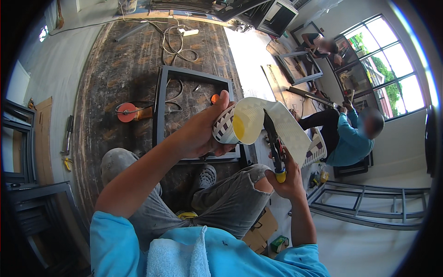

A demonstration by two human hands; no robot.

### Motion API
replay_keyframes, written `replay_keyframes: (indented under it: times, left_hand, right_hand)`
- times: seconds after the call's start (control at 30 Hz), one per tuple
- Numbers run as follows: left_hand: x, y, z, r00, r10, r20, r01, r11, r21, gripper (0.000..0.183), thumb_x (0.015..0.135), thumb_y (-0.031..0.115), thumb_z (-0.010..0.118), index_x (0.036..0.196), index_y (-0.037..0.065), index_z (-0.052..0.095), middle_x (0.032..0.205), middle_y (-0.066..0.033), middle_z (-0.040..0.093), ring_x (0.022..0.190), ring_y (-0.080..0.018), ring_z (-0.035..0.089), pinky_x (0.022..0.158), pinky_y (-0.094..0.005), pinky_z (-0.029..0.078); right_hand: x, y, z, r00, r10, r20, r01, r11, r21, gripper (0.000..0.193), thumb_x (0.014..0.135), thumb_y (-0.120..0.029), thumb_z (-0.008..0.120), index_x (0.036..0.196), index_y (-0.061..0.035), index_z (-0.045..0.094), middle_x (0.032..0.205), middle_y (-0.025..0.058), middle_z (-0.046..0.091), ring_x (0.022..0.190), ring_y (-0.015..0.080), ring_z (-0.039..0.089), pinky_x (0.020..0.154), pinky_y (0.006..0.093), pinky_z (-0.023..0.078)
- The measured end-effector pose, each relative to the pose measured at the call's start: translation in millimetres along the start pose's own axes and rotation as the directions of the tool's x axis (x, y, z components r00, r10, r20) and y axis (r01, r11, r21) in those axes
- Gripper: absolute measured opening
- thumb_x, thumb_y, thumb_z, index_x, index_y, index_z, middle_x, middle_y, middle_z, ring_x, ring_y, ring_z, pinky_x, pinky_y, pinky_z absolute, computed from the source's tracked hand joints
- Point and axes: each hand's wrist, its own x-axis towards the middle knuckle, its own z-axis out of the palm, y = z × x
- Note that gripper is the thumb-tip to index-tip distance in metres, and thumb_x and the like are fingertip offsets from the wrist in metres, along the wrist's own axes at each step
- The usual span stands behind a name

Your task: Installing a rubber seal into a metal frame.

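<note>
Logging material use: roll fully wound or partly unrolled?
Partly unrolled: a pale strip runs from the roll in the left hand across behind the right hand's tool.

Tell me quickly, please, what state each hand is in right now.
Left hand: holding the patterned roll.
Right hand: closed around a dark tool with a yellow end.

A blue shirt [249, 254] is leading up top, showing small dark specks, its sleeves [113, 242] leaving both forearms bare! A fluffy pale-blue towel [170, 258] is draping over the chest. Faded grey jeans [219, 203] are gaping at the right knee, a ridged grey shoe [206, 176] is peeking out, and left hand [207, 127] and right hand [290, 179] are going bare.
</note>
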Motion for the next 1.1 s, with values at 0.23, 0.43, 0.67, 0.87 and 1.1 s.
replay_keyframes:
  times: [0.23, 0.43, 0.67, 0.87, 1.1]
  left_hand:
    - [0, 2, -4, 0.999, -0.031, 0.007, 0.031, 0.996, 0.082, 0.069, 0.093, 0.066, 0.023, 0.103, 0.006, 0.054, 0.062, -0.0047, 0.06, 0.047, -0.0113, 0.058, 0.039, -0.0219, 0.045]
    - [-2, 4, -8, 0.998, -0.06, 0.018, 0.058, 0.993, 0.099, 0.077, 0.093, 0.067, 0.021, 0.102, 0.001, 0.058, 0.062, -0.0065, 0.059, 0.046, -0.0097, 0.057, 0.035, -0.0209, 0.043]
    - [-1, 3, -8, 0.995, -0.093, 0.023, 0.089, 0.986, 0.14, 0.08, 0.091, 0.07, 0.022, 0.106, -0.001, 0.057, 0.063, -0.0067, 0.059, 0.045, -0.0094, 0.056, 0.034, -0.0205, 0.042]
    - [-1, 6, -12, 0.984, -0.174, 0.038, 0.167, 0.976, 0.137, 0.072, 0.091, 0.07, 0.023, 0.097, 0.005, 0.054, 0.058, -0.0066, 0.058, 0.043, -0.0118, 0.055, 0.035, -0.0225, 0.042]
    - [-3, 7, -13, 0.981, -0.193, -0.004, 0.192, 0.974, 0.117, 0.079, 0.09, 0.071, 0.027, 0.105, 0.0, 0.058, 0.061, -0.0074, 0.059, 0.042, -0.0099, 0.055, 0.031, -0.02, 0.041]
  right_hand:
    - [2, 3, 3, 0.996, -0.082, -0.032, 0.079, 0.993, -0.086, 0.056, 0.071, -0.017, 0.068, 0.121, 0.001, 0.052, 0.096, 0.0131, 0.064, 0.09, 0.0279, 0.064, 0.084, 0.0388, 0.048]
    - [3, 9, 8, 0.985, -0.136, -0.102, 0.127, 0.988, -0.087, 0.053, 0.073, -0.017, 0.07, 0.121, -0.0018, 0.053, 0.089, 0.0102, 0.066, 0.083, 0.0264, 0.065, 0.079, 0.0376, 0.049]
    - [0, 4, 2, 0.992, -0.097, -0.081, 0.099, 0.995, 0.031, 0.042, 0.073, -0.02, 0.071, 0.109, -0.0006, 0.06, 0.101, 0.0185, 0.063, 0.095, 0.0386, 0.059, 0.084, 0.0426, 0.047]
    - [2, 5, -1, 0.984, -0.165, -0.064, 0.16, 0.983, -0.087, 0.044, 0.074, -0.018, 0.071, 0.114, -0.0046, 0.057, 0.094, 0.0097, 0.065, 0.09, 0.0278, 0.063, 0.081, 0.0387, 0.049]
    - [2, 5, -11, 0.989, -0.141, -0.039, 0.135, 0.981, -0.138, 0.044, 0.072, -0.023, 0.072, 0.11, -0.0056, 0.06, 0.093, 0.0109, 0.066, 0.088, 0.0328, 0.063, 0.08, 0.0407, 0.049]
